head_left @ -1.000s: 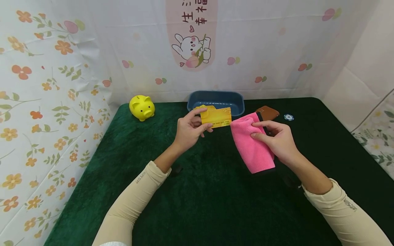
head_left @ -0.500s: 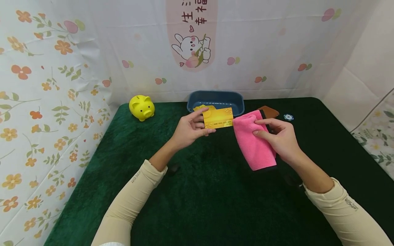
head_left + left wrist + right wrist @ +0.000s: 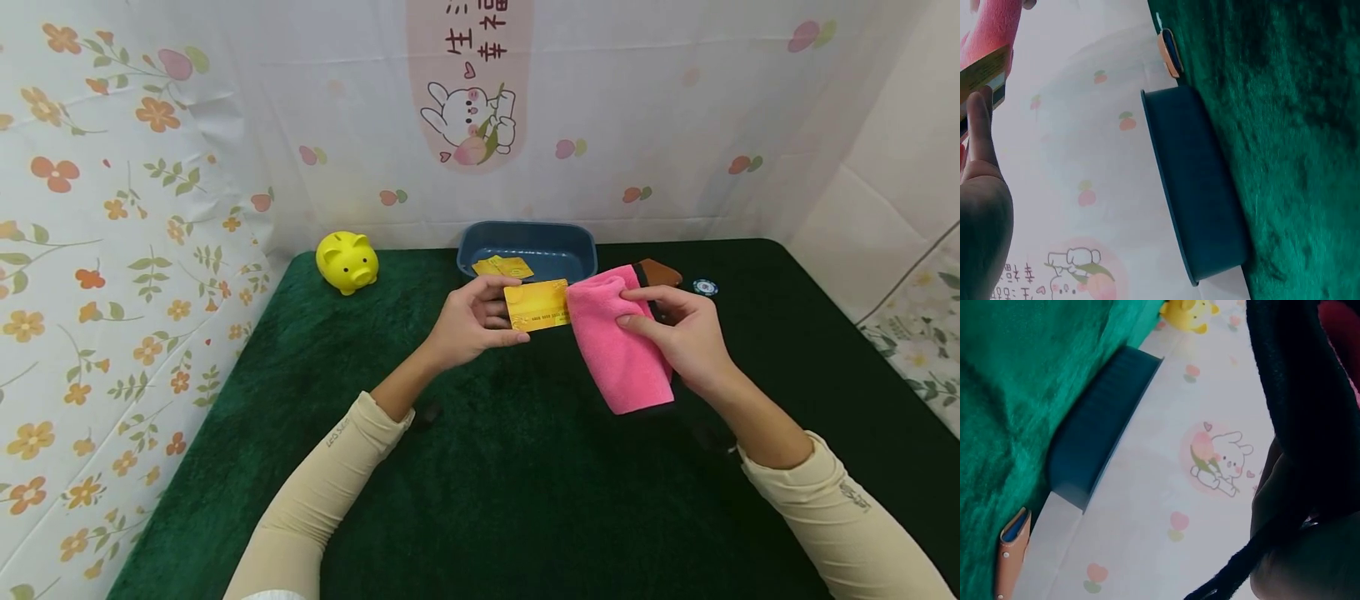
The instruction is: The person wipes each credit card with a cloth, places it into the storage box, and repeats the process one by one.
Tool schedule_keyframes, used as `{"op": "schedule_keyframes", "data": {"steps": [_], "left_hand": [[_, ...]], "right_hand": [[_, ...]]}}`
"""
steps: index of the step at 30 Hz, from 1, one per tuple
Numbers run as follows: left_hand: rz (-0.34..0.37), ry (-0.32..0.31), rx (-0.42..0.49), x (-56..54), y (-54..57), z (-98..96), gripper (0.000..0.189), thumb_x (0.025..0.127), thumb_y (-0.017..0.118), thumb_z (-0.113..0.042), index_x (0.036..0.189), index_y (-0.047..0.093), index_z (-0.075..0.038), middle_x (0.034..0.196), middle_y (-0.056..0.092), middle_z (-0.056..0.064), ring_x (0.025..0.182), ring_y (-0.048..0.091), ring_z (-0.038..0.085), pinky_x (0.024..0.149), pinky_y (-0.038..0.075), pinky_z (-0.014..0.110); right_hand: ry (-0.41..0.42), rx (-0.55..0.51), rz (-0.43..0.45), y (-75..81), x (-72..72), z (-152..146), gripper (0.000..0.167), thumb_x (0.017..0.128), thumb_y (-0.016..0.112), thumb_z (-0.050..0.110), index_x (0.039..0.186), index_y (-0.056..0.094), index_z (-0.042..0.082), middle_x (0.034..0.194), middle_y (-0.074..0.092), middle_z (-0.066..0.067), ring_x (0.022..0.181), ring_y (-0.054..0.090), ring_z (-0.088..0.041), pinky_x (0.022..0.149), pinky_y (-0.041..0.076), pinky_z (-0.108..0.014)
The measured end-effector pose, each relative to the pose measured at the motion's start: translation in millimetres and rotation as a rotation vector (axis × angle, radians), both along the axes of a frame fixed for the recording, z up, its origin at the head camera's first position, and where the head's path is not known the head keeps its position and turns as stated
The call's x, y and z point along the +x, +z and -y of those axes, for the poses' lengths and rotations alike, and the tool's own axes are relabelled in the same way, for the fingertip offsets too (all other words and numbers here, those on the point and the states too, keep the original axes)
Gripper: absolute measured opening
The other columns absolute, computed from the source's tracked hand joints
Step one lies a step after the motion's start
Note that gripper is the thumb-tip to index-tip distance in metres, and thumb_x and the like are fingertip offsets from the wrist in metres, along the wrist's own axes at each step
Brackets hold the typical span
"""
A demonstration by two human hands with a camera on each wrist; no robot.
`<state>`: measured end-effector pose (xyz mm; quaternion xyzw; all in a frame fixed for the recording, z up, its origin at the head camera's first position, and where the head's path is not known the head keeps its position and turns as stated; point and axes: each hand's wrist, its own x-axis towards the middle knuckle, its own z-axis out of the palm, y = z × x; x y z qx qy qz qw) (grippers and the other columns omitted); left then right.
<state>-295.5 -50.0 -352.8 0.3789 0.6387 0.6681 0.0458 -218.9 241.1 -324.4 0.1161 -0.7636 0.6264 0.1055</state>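
Note:
My left hand (image 3: 471,327) holds a gold bank card (image 3: 537,305) by its top and bottom edges, with the other fingers behind it. The printed numbers face me. A pink cloth (image 3: 617,350) with black edging hangs from my right hand (image 3: 688,335), pinched between thumb and fingers. The card's right end meets the cloth's upper left edge; whether it goes under the cloth is hidden. From the left wrist, the bank card (image 3: 985,72) shows its dark-striped back beside the pink cloth (image 3: 994,28). Dark fabric (image 3: 1300,394) covers much of the right wrist view.
Behind the hands, a blue tray (image 3: 562,265) contains gold cards (image 3: 504,267). A yellow piggy bank (image 3: 347,262) stands to the left. A brown leather case (image 3: 660,273), partly covered by the cloth, and a poker chip (image 3: 705,287) lie right. Patterned curtains border the green-covered table (image 3: 480,500).
My left hand has moved slightly right and lower with the bank card, its fingers shifting to the edges. The pink cloth has moved a little right and up, then held still.

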Motion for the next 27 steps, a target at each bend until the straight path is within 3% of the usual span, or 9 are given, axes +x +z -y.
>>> {"op": "schedule_keyframes", "data": {"steps": [11,27], "left_hand": [[-0.029,-0.053,0.071,6.8,-3.3,-4.3,0.061,0.080,0.069,0.020,0.135,0.043,0.014,0.124,0.058,0.034,0.106,0.066,0.042,0.084,0.058,0.043],[-0.053,-0.079,0.050,9.7,-6.1,-6.3,0.058,0.084,0.067,0.018,0.137,0.043,0.015,0.125,0.056,0.033,0.105,0.065,0.044,0.087,0.057,0.043]], "right_hand": [[0.009,0.025,0.004,-0.6,-0.8,8,0.027,0.092,0.069,0.004,0.117,0.073,0.014,0.107,0.062,-0.001,0.081,0.065,-0.015,0.064,0.059,-0.026],[0.030,0.032,0.002,4.4,-3.5,20,0.026,0.092,0.069,0.004,0.116,0.073,0.014,0.105,0.063,-0.001,0.079,0.066,-0.016,0.064,0.059,-0.027]]}}
